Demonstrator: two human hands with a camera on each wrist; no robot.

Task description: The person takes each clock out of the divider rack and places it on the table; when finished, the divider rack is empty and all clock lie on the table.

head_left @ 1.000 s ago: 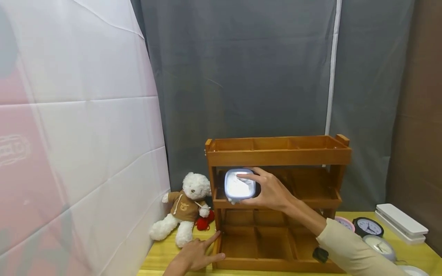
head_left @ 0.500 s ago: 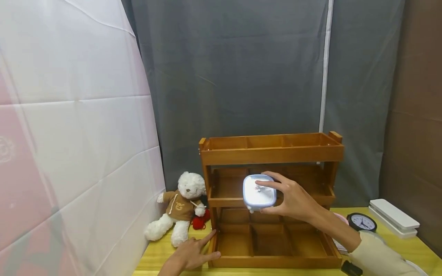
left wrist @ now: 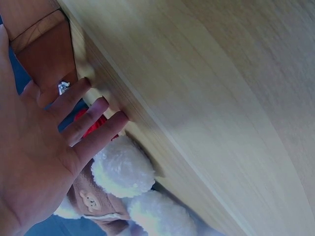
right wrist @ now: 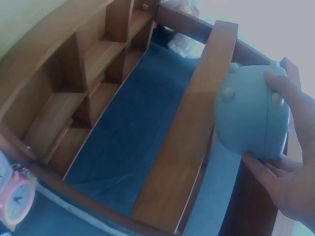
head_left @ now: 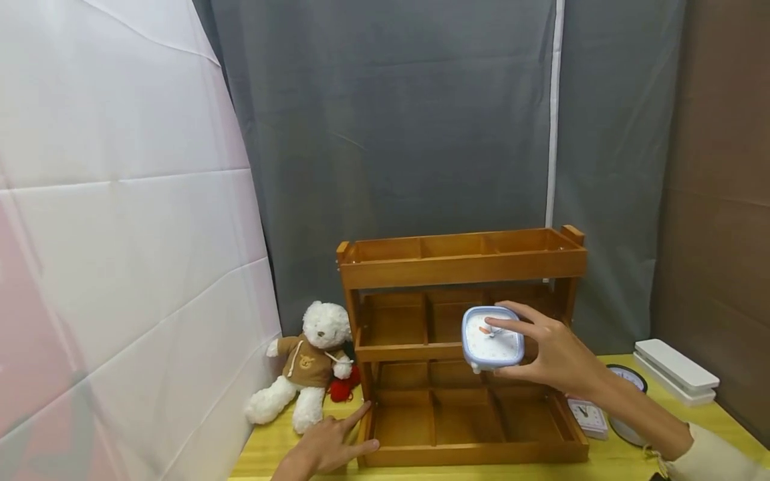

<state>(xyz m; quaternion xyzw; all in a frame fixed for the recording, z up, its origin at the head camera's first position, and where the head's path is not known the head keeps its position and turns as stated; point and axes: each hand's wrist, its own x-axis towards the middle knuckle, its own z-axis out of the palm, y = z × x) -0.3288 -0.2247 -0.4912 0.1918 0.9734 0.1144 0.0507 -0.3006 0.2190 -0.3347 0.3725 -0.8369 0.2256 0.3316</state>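
My right hand (head_left: 550, 354) grips a blue-rimmed alarm clock (head_left: 493, 337) by its edges, in front of the right part of the wooden shelf rack (head_left: 463, 272). The clock's white face points toward the head camera. Seen in the right wrist view, its rounded light blue body (right wrist: 248, 110) has small knobs, with thumb and fingers on either side. My left hand (head_left: 325, 444) is at the rack's lower left corner, its index finger and thumb touching the frame. Straight, spread fingers of the left hand (left wrist: 44, 147) show in the left wrist view.
A white teddy bear (head_left: 309, 364) in a brown hoodie sits left of the rack, beside red yarn (head_left: 341, 389). On the right of the yellow table (head_left: 668, 394) are a pink clock (head_left: 586, 415), a black-rimmed clock (head_left: 628, 375) and a white flat object (head_left: 676, 371).
The right hand has carried the alarm clock rightward along the rack, and its face now shows more clearly. The left hand keeps its place at the corner. The head view has shifted slightly.
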